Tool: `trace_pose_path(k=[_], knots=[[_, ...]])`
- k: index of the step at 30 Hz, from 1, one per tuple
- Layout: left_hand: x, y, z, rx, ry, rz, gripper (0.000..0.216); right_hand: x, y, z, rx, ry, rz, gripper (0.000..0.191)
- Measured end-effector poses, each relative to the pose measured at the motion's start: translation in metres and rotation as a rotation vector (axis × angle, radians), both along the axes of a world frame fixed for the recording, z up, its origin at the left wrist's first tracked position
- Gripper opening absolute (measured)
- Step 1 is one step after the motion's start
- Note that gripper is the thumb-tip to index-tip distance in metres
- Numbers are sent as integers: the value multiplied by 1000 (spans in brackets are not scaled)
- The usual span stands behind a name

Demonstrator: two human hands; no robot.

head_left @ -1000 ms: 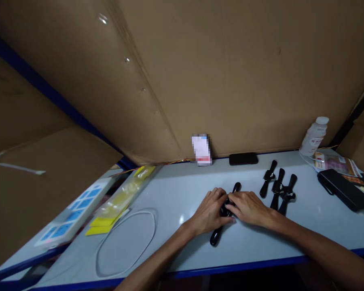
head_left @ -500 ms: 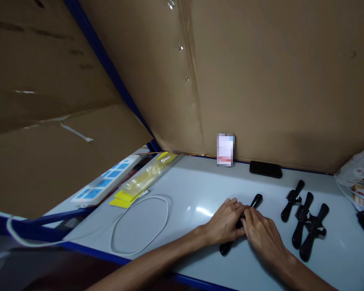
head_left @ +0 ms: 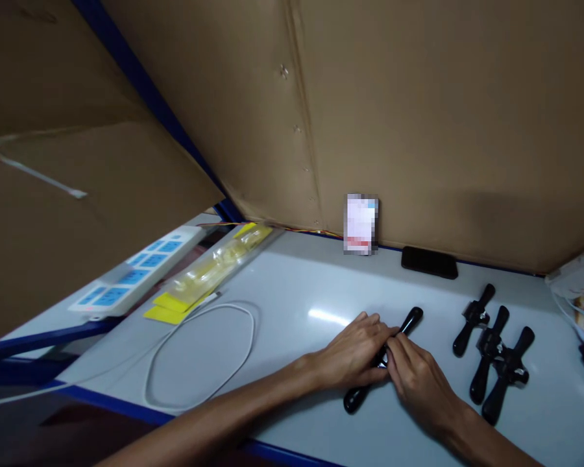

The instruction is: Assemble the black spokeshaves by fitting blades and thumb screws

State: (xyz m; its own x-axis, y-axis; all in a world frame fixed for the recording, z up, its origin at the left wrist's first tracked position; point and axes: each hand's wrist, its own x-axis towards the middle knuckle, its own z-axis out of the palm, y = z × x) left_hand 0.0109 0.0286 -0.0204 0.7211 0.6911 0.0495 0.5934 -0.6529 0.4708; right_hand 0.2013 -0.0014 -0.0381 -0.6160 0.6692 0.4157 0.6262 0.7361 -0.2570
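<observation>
A black two-handled spokeshave (head_left: pixel 411 321) lies slantwise on the table, its middle mostly covered by my fingers. My left hand (head_left: pixel 355 353) grips it from the left, with the thumb along its near side. From the right, my right hand (head_left: pixel 421 379) has its fingers closed at the middle of the tool, where a bit of shiny metal shows. What those fingertips pinch is hidden. Three similar spokeshaves lie to the right: a far one (head_left: pixel 474 318), a middle one (head_left: pixel 489 353) and a near one (head_left: pixel 509 375).
On the grey-white table (head_left: pixel 292 285) a white cable (head_left: pixel 250 324) loops at left, beside a clear-and-yellow packet (head_left: pixel 214 266) and a power strip (head_left: pixel 136 272). A dark phone (head_left: pixel 429 262) and a blurred upright card (head_left: pixel 360 224) stand near the cardboard wall (head_left: pixel 442 130). A plastic bag (head_left: pixel 581 275) sits at right.
The view has shifted a little, so the left-side things sit further left. Both hands stay on the spokeshave; slightly more of its metal middle shows between them.
</observation>
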Motion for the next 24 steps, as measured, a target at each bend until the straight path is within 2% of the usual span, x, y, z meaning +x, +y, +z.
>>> trace_pose_path(k=[6, 9, 12, 17, 24], knots=[[-4, 7, 6, -6, 3, -77, 40, 13, 14, 18, -139, 24, 150, 25], [-6, 9, 11, -24, -17, -68, 48, 20, 22, 20, -161, 115, 80, 22], [-9, 12, 15, -32, -70, -59, 60, 27, 27, 23, -168, 92, -33, 21], [-13, 15, 15, -15, -109, -65, 31, 33, 30, 29, -249, -69, -68, 15], [-9, 12, 11, 64, -50, -70, 31, 33, 29, 30, -291, -78, -61, 13]])
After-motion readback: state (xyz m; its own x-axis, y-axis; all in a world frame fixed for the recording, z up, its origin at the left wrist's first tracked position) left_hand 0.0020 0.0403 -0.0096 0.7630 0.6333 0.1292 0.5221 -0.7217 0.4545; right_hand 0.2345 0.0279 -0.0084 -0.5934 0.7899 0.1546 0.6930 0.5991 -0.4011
